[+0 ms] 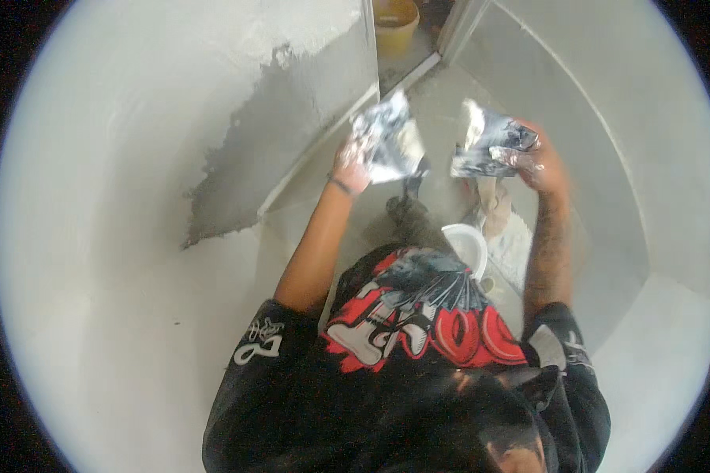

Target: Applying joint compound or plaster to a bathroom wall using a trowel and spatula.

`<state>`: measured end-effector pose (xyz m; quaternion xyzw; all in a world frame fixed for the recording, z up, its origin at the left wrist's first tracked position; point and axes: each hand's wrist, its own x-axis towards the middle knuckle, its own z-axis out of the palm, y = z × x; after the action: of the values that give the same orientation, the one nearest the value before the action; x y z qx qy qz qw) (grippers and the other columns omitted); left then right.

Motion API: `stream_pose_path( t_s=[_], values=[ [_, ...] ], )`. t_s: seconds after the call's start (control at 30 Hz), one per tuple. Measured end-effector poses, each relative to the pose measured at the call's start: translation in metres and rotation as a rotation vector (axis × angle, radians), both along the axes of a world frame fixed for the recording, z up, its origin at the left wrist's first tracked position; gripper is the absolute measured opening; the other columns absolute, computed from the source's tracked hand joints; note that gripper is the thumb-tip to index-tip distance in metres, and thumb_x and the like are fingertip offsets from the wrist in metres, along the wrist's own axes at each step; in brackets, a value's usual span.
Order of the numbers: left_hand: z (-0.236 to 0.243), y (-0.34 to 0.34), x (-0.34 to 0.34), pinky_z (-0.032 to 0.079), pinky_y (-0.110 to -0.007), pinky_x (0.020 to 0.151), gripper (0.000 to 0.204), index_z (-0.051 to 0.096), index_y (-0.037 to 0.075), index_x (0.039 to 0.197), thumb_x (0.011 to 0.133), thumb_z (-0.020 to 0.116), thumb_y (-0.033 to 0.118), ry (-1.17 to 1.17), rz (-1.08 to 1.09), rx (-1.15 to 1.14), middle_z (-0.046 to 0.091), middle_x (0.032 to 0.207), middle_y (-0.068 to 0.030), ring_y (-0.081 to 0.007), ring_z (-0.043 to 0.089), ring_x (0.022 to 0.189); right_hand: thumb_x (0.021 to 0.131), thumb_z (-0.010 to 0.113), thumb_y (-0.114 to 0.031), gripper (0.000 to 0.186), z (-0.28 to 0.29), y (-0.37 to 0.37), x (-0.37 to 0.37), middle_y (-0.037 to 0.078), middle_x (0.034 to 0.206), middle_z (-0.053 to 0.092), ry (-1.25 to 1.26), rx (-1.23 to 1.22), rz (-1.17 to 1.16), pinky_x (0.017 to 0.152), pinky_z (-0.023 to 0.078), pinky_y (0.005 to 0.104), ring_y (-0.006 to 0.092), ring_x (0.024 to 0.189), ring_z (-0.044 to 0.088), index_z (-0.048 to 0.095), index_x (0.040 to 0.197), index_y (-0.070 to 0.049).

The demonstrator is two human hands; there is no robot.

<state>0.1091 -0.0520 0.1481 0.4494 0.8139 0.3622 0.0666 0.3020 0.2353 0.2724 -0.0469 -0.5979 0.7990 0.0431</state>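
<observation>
Left hand: the left hand (353,164) sits at 12 o'clock from the middle of the view, its fingers folded around the outer side of a flat left blade (390,142); a dark wristband (340,184) circles the wrist.
Left blade: between 12 and 1 o'clock, raised and tilted, its face smeared with white paste.
Right hand: the right hand (544,158) is at 2 o'clock, closed on the outer side of a second flat piece, the right blade (485,143).
Right blade: also at 2 o'clock, streaked white over a dark, shiny face; it is held apart from the left blade, a gap of floor (440,114) showing between the two.
Grip detail: blur and glare cover the fingers, so I cannot tell whether either blade has a handle.
White tub: a round white tub (472,242) is at 3 o'clock, below the right blade in the view and partly hidden by the shirt.
Shirt: the black shirt (347,418), with a red and white print, fills 5 to 7 o'clock.
Left wall: a pale wall (126,197) spans 8 to 11 o'clock, with a ragged grey patch (272,142) between 10 and 11.
Doorway: at 12 o'clock a yellow bucket (398,38) stands beyond the threshold strip (418,75).
</observation>
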Motion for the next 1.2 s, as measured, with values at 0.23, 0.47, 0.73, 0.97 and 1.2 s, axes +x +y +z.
stream_pose_path(
  t_s=[0.23, 0.47, 0.73, 0.97, 1.2],
  values=[
    [-0.014, -0.079, -0.001, 0.030, -0.035, 0.099, 0.047, 0.044, 0.002, 0.121, 0.075, 0.044, 0.011, 0.201, -0.080, -0.647, 0.043, 0.125, -0.0180, -0.0303, 0.039, 0.117, 0.075, 0.056, 0.002, 0.049, -0.052, -0.033, -0.122, 0.010, 0.110, 0.051, -0.004, 0.220, -0.692, 0.085, 0.042, 0.0323, 0.0183, 0.099, 0.051, 0.040, 0.121, -0.005],
    [-0.136, -0.151, -0.015, 0.040, -0.039, 0.088, 0.037, 0.056, 0.002, 0.105, 0.069, 0.046, 0.006, -0.547, 0.312, 0.028, 0.056, 0.105, -0.0191, -0.0332, 0.051, 0.100, 0.066, 0.051, 0.009, 0.045, 0.011, -0.031, -0.207, 0.019, 0.104, 0.049, 0.358, 0.491, -0.812, 0.084, 0.040, 0.0377, 0.0357, 0.096, 0.050, 0.048, 0.110, -0.002],
    [0.004, -0.045, 0.009, 0.041, -0.038, 0.085, 0.035, 0.054, 0.000, 0.105, 0.071, 0.046, 0.003, -0.804, 0.155, -0.083, 0.057, 0.104, -0.0179, -0.0326, 0.054, 0.096, 0.060, 0.056, 0.003, 0.058, 0.089, -0.035, -0.189, 0.024, 0.109, 0.042, 0.152, 0.833, -1.024, 0.084, 0.039, 0.0447, 0.0414, 0.101, 0.044, 0.039, 0.116, 0.001],
    [-0.053, -0.077, 0.018, 0.040, -0.038, 0.086, 0.041, 0.050, -0.001, 0.111, 0.071, 0.048, 0.003, -0.073, 0.082, -0.663, 0.055, 0.108, -0.0184, -0.0325, 0.053, 0.095, 0.058, 0.056, 0.003, 0.062, 0.121, -0.049, -0.194, 0.024, 0.108, 0.037, 0.089, 1.004, -1.073, 0.082, 0.038, 0.0461, 0.0427, 0.098, 0.042, 0.035, 0.116, 0.003],
    [-0.032, -0.054, 0.025, 0.040, -0.037, 0.088, 0.047, 0.045, -0.001, 0.118, 0.071, 0.047, 0.005, -0.251, 0.038, -0.289, 0.051, 0.114, -0.0190, -0.0305, 0.050, 0.101, 0.057, 0.059, 0.000, 0.067, 0.124, -0.077, -0.184, 0.031, 0.110, 0.032, 0.018, 1.032, -0.963, 0.085, 0.034, 0.0499, 0.0486, 0.099, 0.037, 0.031, 0.117, 0.007]
  ],
)
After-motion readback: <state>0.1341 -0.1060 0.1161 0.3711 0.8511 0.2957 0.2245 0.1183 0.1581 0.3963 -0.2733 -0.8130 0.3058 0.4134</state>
